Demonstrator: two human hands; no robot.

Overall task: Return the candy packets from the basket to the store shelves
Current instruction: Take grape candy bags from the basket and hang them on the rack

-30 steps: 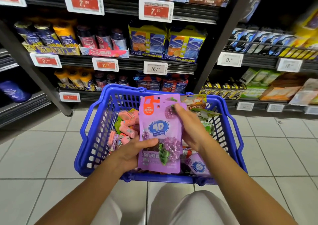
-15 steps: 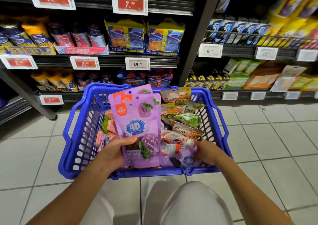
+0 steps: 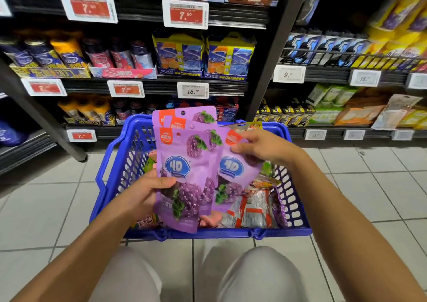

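Pale square tiles with dark grout are covering the floor (image 3: pixel 46 209) of a shop aisle, and dark shelves (image 3: pixel 147 87) are running across the back, carrying gum cans, yellow and blue boxes and white price tags (image 3: pixel 193 90), some with red panels. A slanted dark post (image 3: pixel 270 54) is dividing the left bay from the right one, where more packs are standing behind wire rails. A blue basket (image 3: pixel 217 233) with slotted walls is sitting on the tiles just before the person's pale-clad knees. Above it, the left hand (image 3: pixel 143 193) is gripping a fanned stack of purple packets (image 3: pixel 184 174), thumb curled over the front and fingers behind; each packet is glossy, printed with a blue "4D" badge, dark berries with green leaves and an orange corner logo. The right hand (image 3: pixel 261 147) is pinching the upper part of another purple packet (image 3: pixel 233 172) of the same print, held tilted and overlapping the stack's right edge. Below them, in the basket, more packets (image 3: pixel 254 207) in red, white, pink and green are lying in a loose heap.
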